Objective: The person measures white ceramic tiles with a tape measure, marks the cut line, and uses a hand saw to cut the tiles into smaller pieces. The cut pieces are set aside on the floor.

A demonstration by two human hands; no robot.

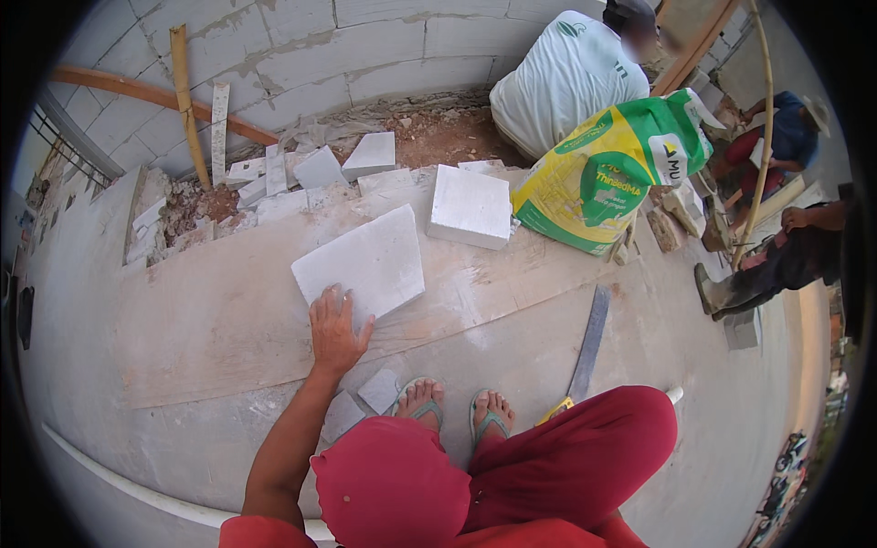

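My left hand (pixel 338 336) lies on the near edge of a large white lightweight block (pixel 367 258) with a slanted outline. Its fingers are stretched out flat on the block rather than wrapped round it. The block rests on a worn wooden board (pixel 228 301). Just beyond it, to the right, lies another thick white block (pixel 470 203). A hand saw (pixel 589 345) with a yellow handle is on the floor, near my right knee. My right hand does not show.
Small block offcuts (pixel 378 390) lie beside my sandalled feet. Broken blocks (pixel 318 168) line the wall's foot. A yellow-green bag (pixel 607 173) and a full white sack (pixel 566 82) stand beyond. Other people (pixel 786 151) are at the right. A white pipe (pixel 137 489) crosses at lower left.
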